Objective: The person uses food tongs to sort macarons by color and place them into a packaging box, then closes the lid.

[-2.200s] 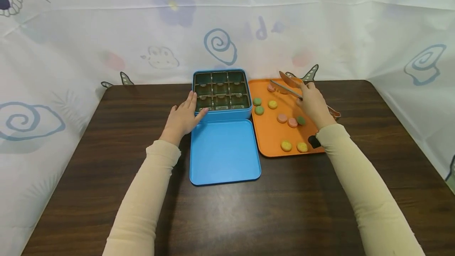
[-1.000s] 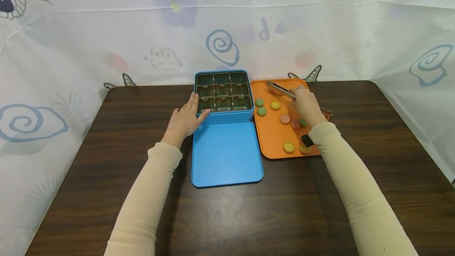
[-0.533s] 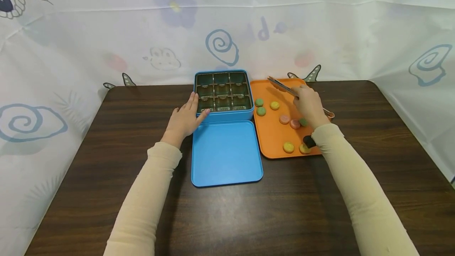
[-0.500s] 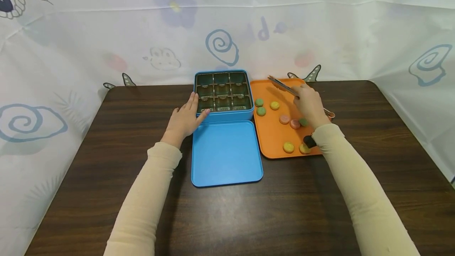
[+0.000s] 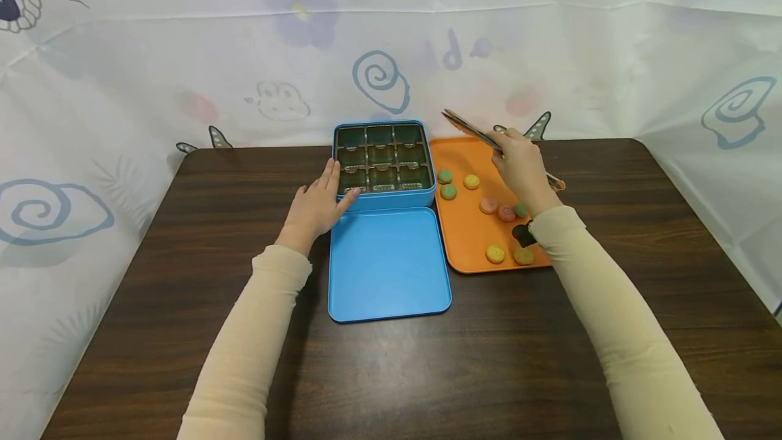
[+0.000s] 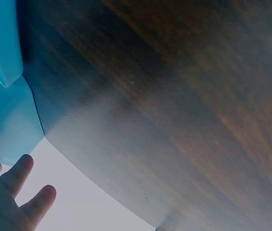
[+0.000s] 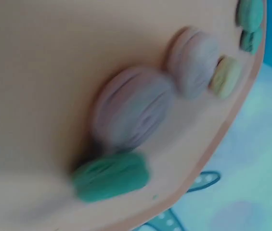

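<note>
right grip [image 5: 520, 167] is wrapped round the tongs [image 5: 473, 130] above the orange tray [image 5: 458, 229] with macarons [image 5: 495, 254], can't really tell if they're pinching anything; left grip [image 5: 313, 206] is loosely spread, resting on the blue box [image 5: 391, 201]

The open blue rectangular box [image 5: 394, 202] stands upright, its dark, glossy insert [image 5: 381, 163] divided into nine compartments, three by three. The flat blue lid [image 5: 389, 267] lies adjacent to the near side. The slender copper-toned metal tongs [image 5: 470, 128] slant, raised, right of the box, arms nearly together, tips directed leftward and away.
</note>
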{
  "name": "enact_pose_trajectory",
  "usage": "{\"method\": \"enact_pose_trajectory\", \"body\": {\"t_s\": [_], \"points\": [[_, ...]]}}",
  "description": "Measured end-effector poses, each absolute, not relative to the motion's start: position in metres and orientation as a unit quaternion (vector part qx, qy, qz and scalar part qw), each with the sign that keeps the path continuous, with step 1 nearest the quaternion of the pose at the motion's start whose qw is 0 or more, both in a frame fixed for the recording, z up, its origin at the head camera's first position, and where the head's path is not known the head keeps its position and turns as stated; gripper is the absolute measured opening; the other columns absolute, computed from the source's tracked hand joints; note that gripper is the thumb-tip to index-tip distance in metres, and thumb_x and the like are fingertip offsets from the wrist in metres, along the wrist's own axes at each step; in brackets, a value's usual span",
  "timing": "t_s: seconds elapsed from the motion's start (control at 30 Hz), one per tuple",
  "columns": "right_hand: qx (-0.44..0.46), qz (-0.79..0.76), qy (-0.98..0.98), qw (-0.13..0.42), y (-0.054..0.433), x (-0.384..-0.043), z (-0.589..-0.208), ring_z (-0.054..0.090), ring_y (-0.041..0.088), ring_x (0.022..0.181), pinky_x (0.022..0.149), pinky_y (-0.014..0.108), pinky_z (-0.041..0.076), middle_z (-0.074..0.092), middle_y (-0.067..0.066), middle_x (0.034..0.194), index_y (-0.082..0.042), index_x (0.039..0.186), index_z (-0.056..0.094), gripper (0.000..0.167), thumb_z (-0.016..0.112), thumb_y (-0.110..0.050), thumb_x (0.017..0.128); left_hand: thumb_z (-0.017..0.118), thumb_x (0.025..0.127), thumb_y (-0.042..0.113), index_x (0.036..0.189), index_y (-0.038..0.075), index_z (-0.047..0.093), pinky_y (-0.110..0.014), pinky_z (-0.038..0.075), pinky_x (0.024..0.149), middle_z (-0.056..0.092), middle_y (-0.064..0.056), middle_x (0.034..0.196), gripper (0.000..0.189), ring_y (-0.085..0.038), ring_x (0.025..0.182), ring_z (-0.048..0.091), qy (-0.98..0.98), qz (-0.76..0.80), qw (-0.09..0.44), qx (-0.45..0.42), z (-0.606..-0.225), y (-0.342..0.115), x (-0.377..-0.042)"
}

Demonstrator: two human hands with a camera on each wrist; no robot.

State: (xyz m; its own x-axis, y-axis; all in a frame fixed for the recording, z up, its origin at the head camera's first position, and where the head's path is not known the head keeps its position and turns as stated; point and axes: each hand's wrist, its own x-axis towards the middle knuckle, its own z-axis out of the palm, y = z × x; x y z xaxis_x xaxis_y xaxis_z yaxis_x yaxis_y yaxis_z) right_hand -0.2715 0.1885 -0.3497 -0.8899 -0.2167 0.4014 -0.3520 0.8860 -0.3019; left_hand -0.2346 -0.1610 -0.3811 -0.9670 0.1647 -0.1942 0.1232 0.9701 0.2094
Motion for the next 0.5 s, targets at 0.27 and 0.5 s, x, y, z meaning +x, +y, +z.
{"method": "enact_pose_trajectory", "body": {"t_s": [0.27,0.5], "points": [[0.183,0.18,-0.953,0.161,0.156,-0.272,-0.342,0.058,0.034,0.075,0.065,0.042,0.051,0.058,0.02,0.097,-0.001,0.127,0.059,0.034,0.054,0.0,0.094,0.024,0.1,0.058,0.153,0.01,-0.012,-0.06,0.016,0.117,-0.01,-0.007,0.162,0.08,-0.035,0.147,0.019,0.987,0.096,0.105,0.072,-0.382,-0.162,-0.234],[0.187,0.17,-0.959,0.131,0.134,-0.277,-0.346,0.057,0.031,0.067,0.059,0.038,0.048,0.059,0.019,0.1,-0.003,0.129,0.058,0.035,0.054,-0.001,0.094,0.025,0.1,0.058,0.154,0.01,-0.011,-0.06,0.016,0.117,-0.01,-0.007,0.162,0.08,-0.035,0.147,0.02,0.987,0.099,0.105,0.071,-0.381,-0.161,-0.233]]}}
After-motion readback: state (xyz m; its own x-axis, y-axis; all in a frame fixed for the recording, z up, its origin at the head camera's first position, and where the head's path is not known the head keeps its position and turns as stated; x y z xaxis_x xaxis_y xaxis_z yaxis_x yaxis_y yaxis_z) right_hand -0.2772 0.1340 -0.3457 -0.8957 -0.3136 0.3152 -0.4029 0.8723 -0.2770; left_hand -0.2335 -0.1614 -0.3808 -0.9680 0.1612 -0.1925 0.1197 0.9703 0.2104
